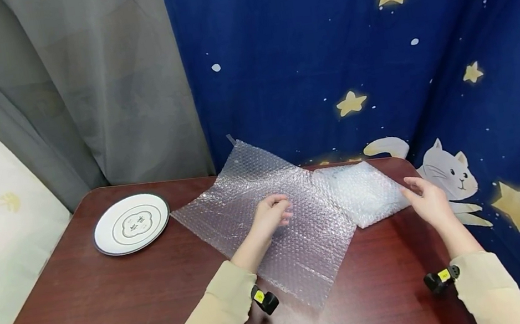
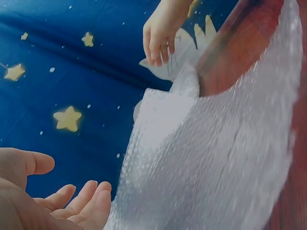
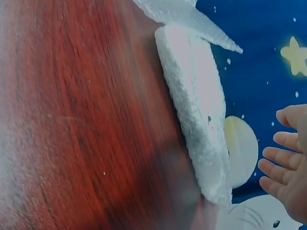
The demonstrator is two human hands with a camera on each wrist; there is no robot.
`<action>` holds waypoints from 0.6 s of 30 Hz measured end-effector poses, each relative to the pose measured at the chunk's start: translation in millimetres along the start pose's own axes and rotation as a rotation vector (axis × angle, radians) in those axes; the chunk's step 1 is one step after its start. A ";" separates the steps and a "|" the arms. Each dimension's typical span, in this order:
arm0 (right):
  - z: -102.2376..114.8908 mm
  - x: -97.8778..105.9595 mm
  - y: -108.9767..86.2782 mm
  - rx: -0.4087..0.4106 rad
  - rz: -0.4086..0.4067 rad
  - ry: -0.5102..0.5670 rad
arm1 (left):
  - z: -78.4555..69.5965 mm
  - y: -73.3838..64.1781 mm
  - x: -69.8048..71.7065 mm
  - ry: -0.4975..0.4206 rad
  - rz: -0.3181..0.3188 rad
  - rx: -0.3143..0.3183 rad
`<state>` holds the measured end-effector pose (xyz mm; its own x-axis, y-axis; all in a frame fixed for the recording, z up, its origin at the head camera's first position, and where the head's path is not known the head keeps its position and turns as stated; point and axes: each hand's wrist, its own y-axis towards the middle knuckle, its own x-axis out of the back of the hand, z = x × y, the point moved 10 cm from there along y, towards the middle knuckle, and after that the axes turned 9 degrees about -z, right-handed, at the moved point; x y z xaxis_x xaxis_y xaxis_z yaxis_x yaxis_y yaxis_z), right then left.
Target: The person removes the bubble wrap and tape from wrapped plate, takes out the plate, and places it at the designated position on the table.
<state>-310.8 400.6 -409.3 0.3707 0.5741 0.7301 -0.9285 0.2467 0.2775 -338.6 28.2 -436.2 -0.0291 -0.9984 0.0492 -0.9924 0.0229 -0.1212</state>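
Observation:
A sheet of clear bubble wrap (image 1: 301, 234) lies spread over the back middle of the table, one corner lifted towards the curtain. Above it hovers my left hand (image 1: 272, 217), its fingers loosely bent and holding nothing; the left wrist view shows a gap between thumb and fingers (image 2: 91, 203). To the sheet's right sits a flat packet (image 1: 370, 193) wrapped in bubble wrap, meeting the sheet's edge. What the packet contains is hidden. My right hand (image 1: 429, 201) is by its right corner, and in the right wrist view the spread fingers (image 3: 283, 158) stand apart from the packet (image 3: 196, 115).
A white plate (image 1: 118, 222) with a dark rim and a printed centre lies at the table's back left. The brown table (image 1: 112, 318) ends against a grey curtain (image 1: 128, 92) and a blue starry curtain (image 1: 286, 68).

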 end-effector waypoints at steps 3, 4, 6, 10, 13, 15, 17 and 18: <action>-5.4 0.2 3.1 -0.009 0.004 0.002 | 0.6 -1.6 -13.0 -0.004 0.024 0.014; -6.4 0.5 4.0 -0.013 0.008 0.007 | 0.4 -2.5 -17.3 -0.002 0.031 0.017; -8.5 0.7 5.4 -0.030 0.022 0.020 | 0.2 -4.0 -25.5 -0.001 0.039 0.020; -11.9 0.6 8.8 -0.066 0.056 0.042 | -0.1 -8.3 -41.4 -0.002 0.054 0.033; -14.5 0.0 12.2 -0.082 0.070 0.044 | 1.3 -12.0 -53.2 -0.013 0.070 0.048; -15.5 -0.6 14.7 -0.088 0.074 0.044 | 2.6 -14.6 -60.7 -0.016 0.078 0.053; -17.0 -1.7 17.3 -0.093 0.077 0.045 | 3.9 -17.5 -68.0 -0.021 0.087 0.059; -18.2 -2.5 18.8 -0.096 0.078 0.048 | 4.3 -19.2 -71.3 -0.026 0.089 0.063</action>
<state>-328.8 418.1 -417.2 0.2999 0.6303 0.7161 -0.9492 0.2719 0.1583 -317.0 98.6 -441.6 -0.1133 -0.9935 0.0099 -0.9765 0.1095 -0.1857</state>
